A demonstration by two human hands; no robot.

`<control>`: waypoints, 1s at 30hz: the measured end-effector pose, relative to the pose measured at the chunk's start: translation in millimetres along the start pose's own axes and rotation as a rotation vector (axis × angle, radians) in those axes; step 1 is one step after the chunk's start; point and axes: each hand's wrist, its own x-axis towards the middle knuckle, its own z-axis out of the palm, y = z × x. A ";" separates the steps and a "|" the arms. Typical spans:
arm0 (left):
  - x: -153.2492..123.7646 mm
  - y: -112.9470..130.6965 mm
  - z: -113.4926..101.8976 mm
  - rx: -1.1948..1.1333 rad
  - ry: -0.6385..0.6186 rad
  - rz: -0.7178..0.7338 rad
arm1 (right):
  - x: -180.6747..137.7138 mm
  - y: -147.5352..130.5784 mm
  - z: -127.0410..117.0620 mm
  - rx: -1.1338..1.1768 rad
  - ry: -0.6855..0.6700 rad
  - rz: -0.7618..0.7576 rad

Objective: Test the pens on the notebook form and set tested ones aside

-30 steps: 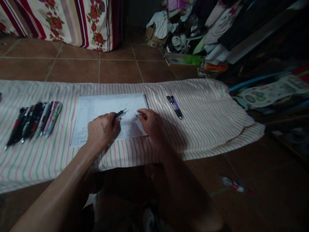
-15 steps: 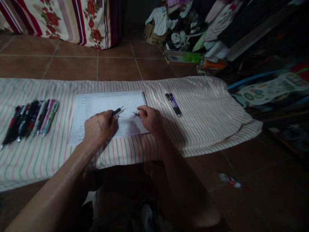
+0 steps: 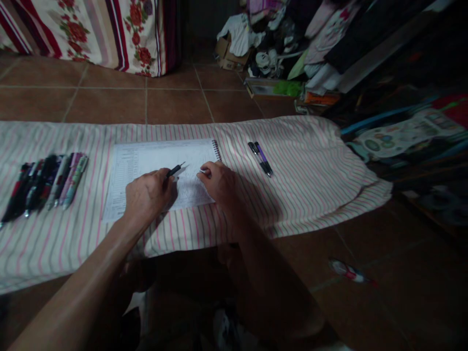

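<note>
A spiral notebook (image 3: 146,161) lies open on a pink-striped cloth (image 3: 310,175) spread over the tiled floor. My left hand (image 3: 146,195) rests on the page, closed around a black pen (image 3: 174,170) whose tip points up and right. My right hand (image 3: 217,181) sits just beside it on the page, fingers pinched on a small pen part (image 3: 203,171) that I cannot make out clearly. The two hands are a few centimetres apart.
A row of several pens (image 3: 44,183) lies on the cloth at left. Two more pens (image 3: 260,158) lie right of the notebook. A floral mattress (image 3: 91,29) stands behind; piled clothes and boxes (image 3: 292,48) crowd the back right. A small object (image 3: 347,270) lies on the floor.
Both hands have stayed on the notebook; my right hand has crept slightly left toward the pen tip. The view has shifted a little.
</note>
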 end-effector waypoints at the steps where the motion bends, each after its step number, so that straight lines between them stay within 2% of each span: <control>1: 0.1 -0.7 0.3 -0.001 0.003 0.000 | 0.4 -1.1 1.0 0.003 0.003 0.003; 10: -0.2 -6.6 0.8 0.012 0.036 0.001 | 6.1 -9.6 0.4 0.170 0.006 0.111; 18: -1.2 -8.8 -0.8 0.016 0.045 0.003 | 12.0 1.4 9.4 0.368 0.062 0.204; 25: -1.7 -8.7 -0.6 0.012 0.048 0.006 | 14.8 5.2 11.0 0.527 0.054 0.236; 30: -1.2 -6.2 -0.3 0.014 0.014 -0.006 | 15.3 6.7 9.1 0.545 0.043 0.239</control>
